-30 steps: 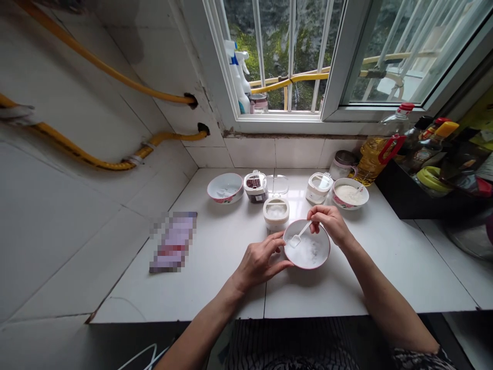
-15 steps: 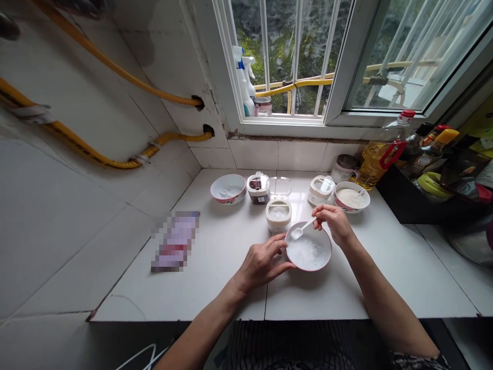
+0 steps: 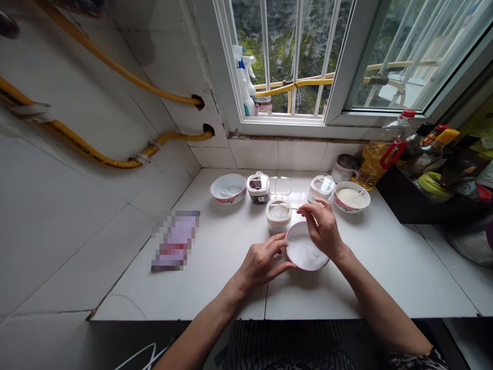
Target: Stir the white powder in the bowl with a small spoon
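My left hand grips the left rim of a white bowl with a pink edge, which holds white granules. In my right hand, above the bowl's right side, is the handle of a small white spoon. The spoon's head is at the mouth of an open white container of white granules, just behind the bowl. That container's clear lid stands raised at its back.
Behind are a floral bowl, a jar with dark contents, a lidded white container and a bowl of pale grains. An oil bottle stands back right; a blurred purple packet lies left.
My right hand has moved left with the spoon, whose head has gone from over the bowl to the open container. My left hand and the bowl have stayed in place.
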`<state>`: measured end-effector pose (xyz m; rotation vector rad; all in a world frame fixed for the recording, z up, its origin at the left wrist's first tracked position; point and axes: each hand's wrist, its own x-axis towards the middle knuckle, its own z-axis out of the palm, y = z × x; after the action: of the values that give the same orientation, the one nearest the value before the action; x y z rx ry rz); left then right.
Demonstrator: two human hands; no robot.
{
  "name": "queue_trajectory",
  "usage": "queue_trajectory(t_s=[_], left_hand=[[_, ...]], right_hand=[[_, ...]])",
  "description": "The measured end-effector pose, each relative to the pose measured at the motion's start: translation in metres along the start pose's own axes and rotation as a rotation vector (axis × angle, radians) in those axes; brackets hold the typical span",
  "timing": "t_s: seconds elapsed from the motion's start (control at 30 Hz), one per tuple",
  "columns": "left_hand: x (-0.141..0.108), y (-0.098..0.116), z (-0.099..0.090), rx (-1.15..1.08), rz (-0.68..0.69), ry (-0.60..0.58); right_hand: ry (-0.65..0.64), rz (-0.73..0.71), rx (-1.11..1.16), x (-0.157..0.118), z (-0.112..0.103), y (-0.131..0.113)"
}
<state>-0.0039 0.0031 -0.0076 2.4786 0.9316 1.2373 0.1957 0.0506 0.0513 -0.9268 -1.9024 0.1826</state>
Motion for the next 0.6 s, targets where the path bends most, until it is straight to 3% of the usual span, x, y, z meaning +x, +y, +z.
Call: queue_trajectory(t_s=[0.17, 0.27, 0.37, 0.6], left_hand=[[0.000, -0.001, 0.000, -0.002, 0.008, 0.006], [0.000, 0.000, 0.000, -0.012, 0.003, -0.010], [0.000, 0.000, -0.001, -0.014, 0.002, -0.024], [0.001, 0.001, -0.002, -0.008, 0.007, -0.017]], right_hand=[[0.046, 0.209, 0.162, 0.000, -0.018, 0.001], [-0.081, 0.321, 0.213, 0.001, -0.030, 0.006], [-0.243, 0.323, 0.173, 0.004, -0.037, 0.011], [-0.431, 0.308, 0.127, 0.002, -0.030, 0.007]])
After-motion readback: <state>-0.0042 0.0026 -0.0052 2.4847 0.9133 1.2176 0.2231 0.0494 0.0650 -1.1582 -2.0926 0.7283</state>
